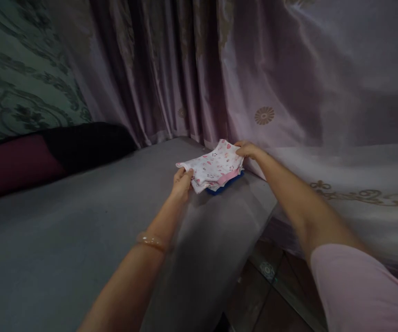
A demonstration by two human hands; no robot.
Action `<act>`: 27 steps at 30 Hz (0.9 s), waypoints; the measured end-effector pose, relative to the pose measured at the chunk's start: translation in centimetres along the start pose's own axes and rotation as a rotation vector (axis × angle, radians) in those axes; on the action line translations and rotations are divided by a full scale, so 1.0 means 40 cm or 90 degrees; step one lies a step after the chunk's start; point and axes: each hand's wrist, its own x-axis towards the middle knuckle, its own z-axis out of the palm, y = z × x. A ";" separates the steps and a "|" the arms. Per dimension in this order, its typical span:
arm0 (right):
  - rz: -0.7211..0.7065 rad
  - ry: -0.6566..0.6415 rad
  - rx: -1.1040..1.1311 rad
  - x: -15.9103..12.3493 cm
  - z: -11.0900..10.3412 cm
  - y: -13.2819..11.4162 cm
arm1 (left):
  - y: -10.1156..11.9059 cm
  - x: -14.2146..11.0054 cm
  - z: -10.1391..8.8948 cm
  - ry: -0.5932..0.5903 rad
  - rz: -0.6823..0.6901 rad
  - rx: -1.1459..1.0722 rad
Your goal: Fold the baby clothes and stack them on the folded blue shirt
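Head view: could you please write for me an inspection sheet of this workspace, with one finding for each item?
Surface: grey covered surface, smooth-looking, its corner near the curtain.
Things handled: white printed cloth; a pink edge and a blue piece show beneath it.
Clutter: black and maroon item along the back left; its kind is unclear.
Hands: left hand and right hand each grip the cloth at opposite ends.
Cables: nothing seen.
Surroundings: shiny curtain behind, patterned green wall at left, tiled floor below; dim light.
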 end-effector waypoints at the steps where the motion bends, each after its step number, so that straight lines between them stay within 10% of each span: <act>1: -0.006 0.006 -0.032 0.022 0.000 0.007 | -0.014 0.004 0.014 0.001 -0.010 -0.023; 12: -0.032 0.090 -0.244 0.094 0.060 0.101 | -0.158 0.033 0.030 0.029 -0.061 -0.039; 20: 0.029 0.218 -0.331 0.050 0.153 0.122 | -0.209 0.025 -0.003 0.003 0.145 0.149; 27: -0.031 0.092 -0.207 0.084 0.215 0.089 | -0.185 -0.007 -0.002 0.024 0.170 0.327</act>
